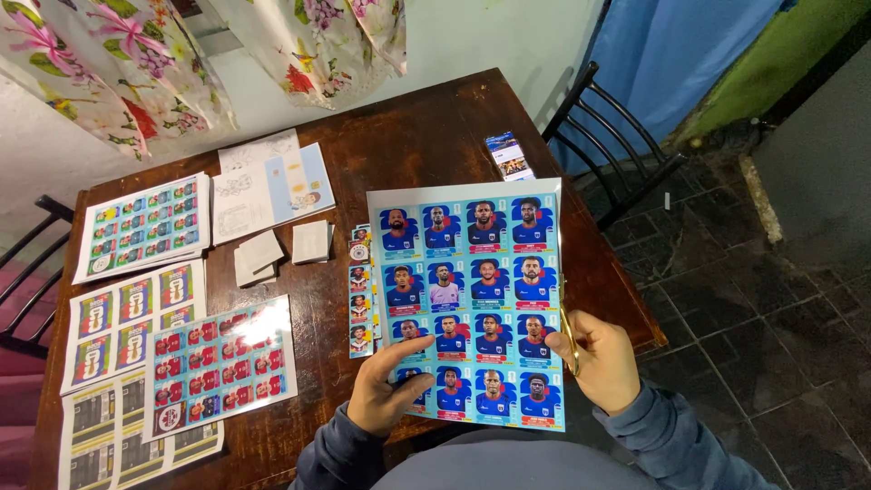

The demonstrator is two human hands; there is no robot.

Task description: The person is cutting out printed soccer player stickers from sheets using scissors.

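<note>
Head view: dark wooden table [435, 154], tiled floor, two black chairs. My left hand [388, 390] pinches the blue sticker sheet [472, 299] (sixteen portraits); right hand [603, 358] is closed on gold scissors [569, 340] at its edge. Four more sheets lie left.
</note>
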